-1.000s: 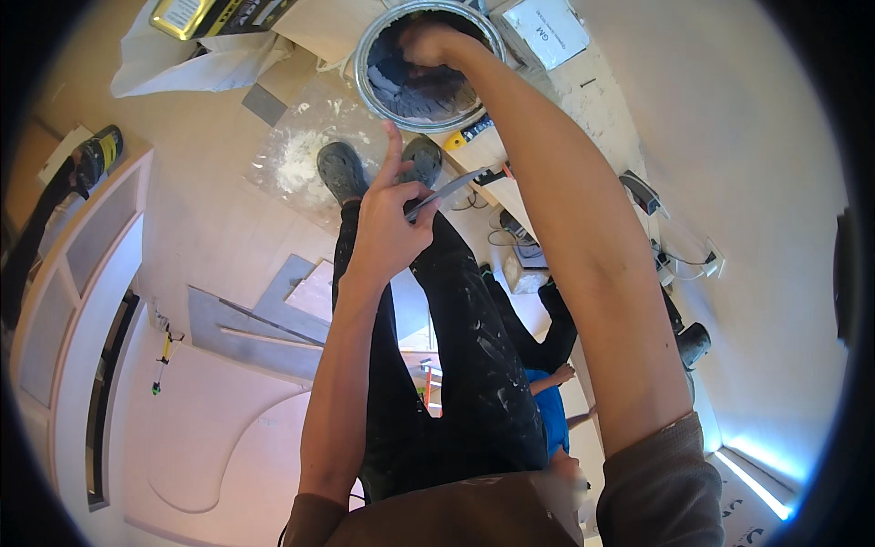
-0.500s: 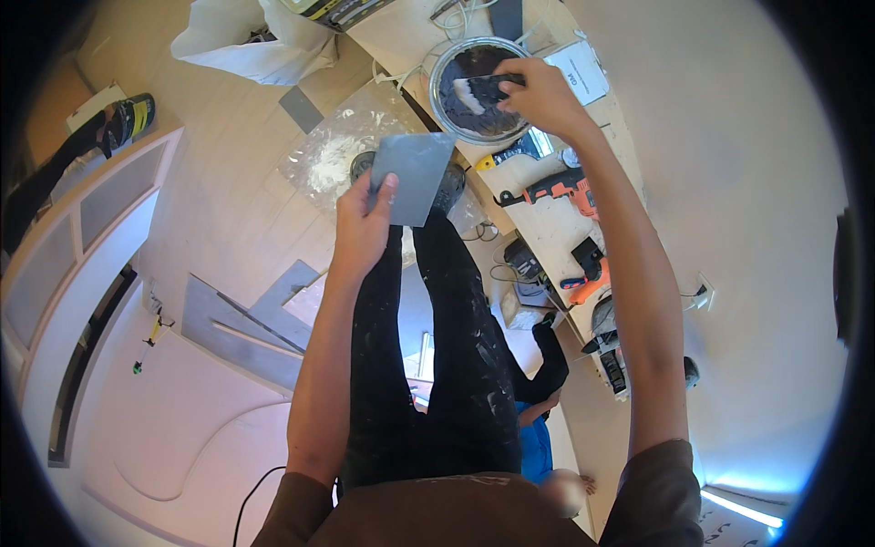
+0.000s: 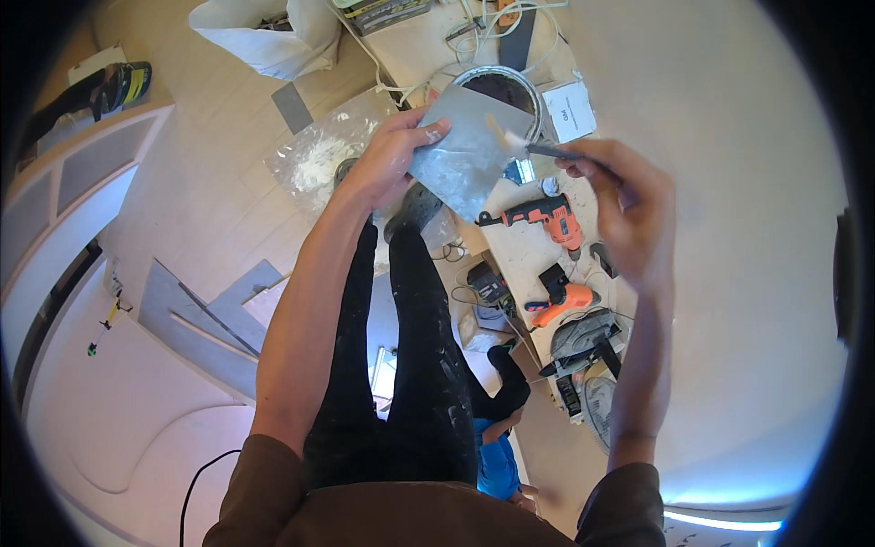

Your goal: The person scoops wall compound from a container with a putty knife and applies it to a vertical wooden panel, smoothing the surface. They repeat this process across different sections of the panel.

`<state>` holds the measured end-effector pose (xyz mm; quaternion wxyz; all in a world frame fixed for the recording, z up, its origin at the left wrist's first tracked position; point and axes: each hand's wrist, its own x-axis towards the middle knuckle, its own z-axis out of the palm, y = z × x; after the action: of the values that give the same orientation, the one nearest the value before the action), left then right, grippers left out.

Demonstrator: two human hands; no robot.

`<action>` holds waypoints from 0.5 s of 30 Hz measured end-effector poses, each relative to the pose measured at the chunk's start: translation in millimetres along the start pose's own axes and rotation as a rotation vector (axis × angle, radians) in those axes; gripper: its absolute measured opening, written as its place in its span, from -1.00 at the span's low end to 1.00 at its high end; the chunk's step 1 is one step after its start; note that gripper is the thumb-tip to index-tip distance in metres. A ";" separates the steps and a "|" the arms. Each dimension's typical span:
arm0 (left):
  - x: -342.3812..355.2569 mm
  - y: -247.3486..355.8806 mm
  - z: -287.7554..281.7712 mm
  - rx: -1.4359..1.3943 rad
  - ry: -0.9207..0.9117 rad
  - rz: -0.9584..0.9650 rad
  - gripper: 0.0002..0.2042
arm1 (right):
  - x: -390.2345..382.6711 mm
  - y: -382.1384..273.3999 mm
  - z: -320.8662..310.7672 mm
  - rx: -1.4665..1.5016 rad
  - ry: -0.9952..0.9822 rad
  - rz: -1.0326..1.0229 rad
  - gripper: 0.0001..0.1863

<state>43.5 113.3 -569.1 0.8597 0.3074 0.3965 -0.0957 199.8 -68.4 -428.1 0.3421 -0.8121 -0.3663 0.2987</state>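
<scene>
My left hand point(image 3: 390, 157) is closed on the edge of a flat grey rectangular tile point(image 3: 467, 164), thumb on top and fingers underneath. The tile is held up in front of the bucket point(image 3: 540, 102), hiding much of it; dark material shows inside the rim. In my right hand point(image 3: 633, 205) is a brush point(image 3: 549, 149) with a dark handle and pale bristles. Its tip points left and overlaps the tile's right edge in view; whether they touch I cannot tell.
On the long bench along the right lie an orange drill point(image 3: 558, 219), another orange power tool point(image 3: 567, 303), a saw point(image 3: 583, 335) and a white box point(image 3: 570, 109). A powder-covered plastic sheet point(image 3: 319, 150) and a white sack point(image 3: 273, 41) are on the floor. A person in blue point(image 3: 495, 460) is behind.
My right hand has drawn the brush out of the bucket and rightward. My left hand has moved the tile up and right, now covering part of the bucket. The view has shifted.
</scene>
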 end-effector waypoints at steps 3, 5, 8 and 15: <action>-15.4 19.0 20.0 -0.088 0.089 -0.015 -0.57 | -11.6 -10.5 17.7 -0.228 0.166 -0.312 -0.58; -15.8 25.5 16.5 -0.122 -0.002 -0.021 -0.60 | -18.0 2.3 34.1 -0.289 0.289 -0.508 -0.59; -22.0 37.7 17.1 -0.161 -0.060 -0.021 -0.64 | -25.5 7.1 50.2 -0.356 0.348 -0.544 -0.58; -37.2 50.7 18.1 -0.247 -0.126 0.042 -0.66 | -33.0 7.8 59.2 -0.446 0.388 -0.529 -0.55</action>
<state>50.7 139.5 -509.6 0.9160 0.2008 0.3440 -0.0474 141.1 -78.6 -461.2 0.2853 -0.7854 -0.5474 -0.0456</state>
